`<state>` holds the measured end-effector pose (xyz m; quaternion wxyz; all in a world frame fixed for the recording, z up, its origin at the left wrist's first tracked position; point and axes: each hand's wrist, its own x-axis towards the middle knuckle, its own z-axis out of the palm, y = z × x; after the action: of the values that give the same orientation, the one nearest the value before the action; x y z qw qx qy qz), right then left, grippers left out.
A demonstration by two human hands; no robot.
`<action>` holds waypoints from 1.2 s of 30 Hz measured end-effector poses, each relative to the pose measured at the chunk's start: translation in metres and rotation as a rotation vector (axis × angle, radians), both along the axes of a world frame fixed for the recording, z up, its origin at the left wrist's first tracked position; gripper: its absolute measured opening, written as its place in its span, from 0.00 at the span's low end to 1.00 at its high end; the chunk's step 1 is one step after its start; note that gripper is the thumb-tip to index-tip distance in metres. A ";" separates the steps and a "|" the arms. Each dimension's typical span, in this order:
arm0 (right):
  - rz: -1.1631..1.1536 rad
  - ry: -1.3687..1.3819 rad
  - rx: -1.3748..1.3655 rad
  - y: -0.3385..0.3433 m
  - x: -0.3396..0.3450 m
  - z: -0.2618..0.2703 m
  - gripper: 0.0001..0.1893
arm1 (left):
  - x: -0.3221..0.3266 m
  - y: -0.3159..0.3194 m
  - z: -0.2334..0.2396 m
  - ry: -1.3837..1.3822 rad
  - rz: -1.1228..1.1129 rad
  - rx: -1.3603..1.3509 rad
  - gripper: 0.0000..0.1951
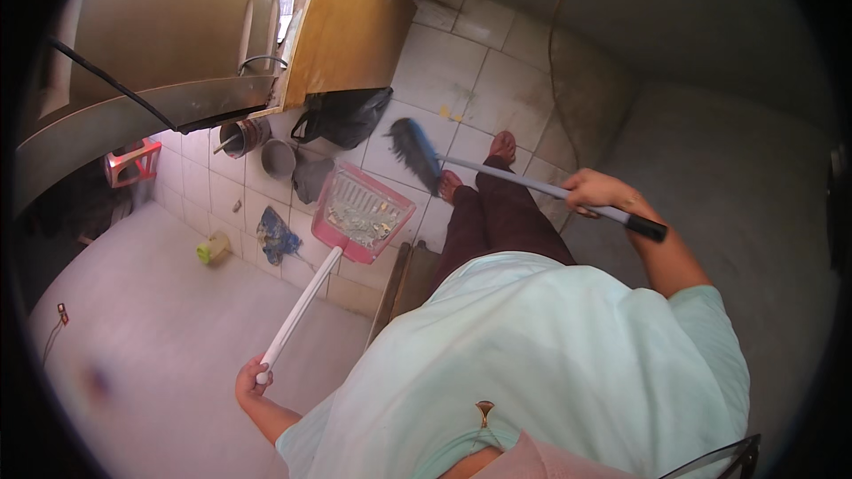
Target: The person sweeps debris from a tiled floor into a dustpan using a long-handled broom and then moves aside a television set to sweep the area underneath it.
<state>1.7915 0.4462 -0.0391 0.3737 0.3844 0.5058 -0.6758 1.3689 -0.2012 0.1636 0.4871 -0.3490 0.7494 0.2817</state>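
Observation:
My left hand (253, 378) grips the end of the white handle of a pink dustpan (321, 207). Grey debris (363, 221) with small yellowish bits lies in the pan, which is at the left of my legs. In my right hand (594, 190) is the grey pole of a broom, a little below its black end grip. The broom's blue head with dark bristles (414, 152) is close to my bare feet, to the upper right of the dustpan. Yellow bits (450, 113) lie on the white floor tiles beyond the broom head.
A wooden cabinet (353, 20) stands ahead, with a black plastic bag (353, 116) beside it. Near the bag are a paint can (247, 137), a grey bucket (278, 158) and a crumpled blue bag (277, 235). A red plastic stool (132, 163) is at the left. A cable (552, 46) hangs along the wall.

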 end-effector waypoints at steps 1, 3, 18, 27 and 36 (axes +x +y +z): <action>-0.053 -0.035 0.032 0.006 0.013 0.018 0.05 | -0.001 0.007 -0.006 -0.022 -0.013 0.029 0.25; -0.109 -0.056 0.028 0.011 0.037 0.042 0.05 | -0.003 0.018 -0.015 -0.021 -0.018 0.026 0.24; -0.276 0.097 -0.050 -0.049 -0.002 -0.011 0.08 | -0.015 0.065 -0.042 -0.067 -0.037 0.061 0.25; -0.446 -0.073 0.122 -0.016 0.092 0.072 0.08 | -0.004 0.120 -0.101 -0.029 -0.152 0.067 0.24; -0.770 0.069 -0.008 -0.005 0.027 0.006 0.11 | 0.021 0.242 -0.198 0.032 -0.351 0.075 0.20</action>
<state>1.8182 0.4408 -0.0331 0.0769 0.5218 0.3343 -0.7811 1.3900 0.0405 -0.0340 0.5294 -0.1901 0.7955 0.2255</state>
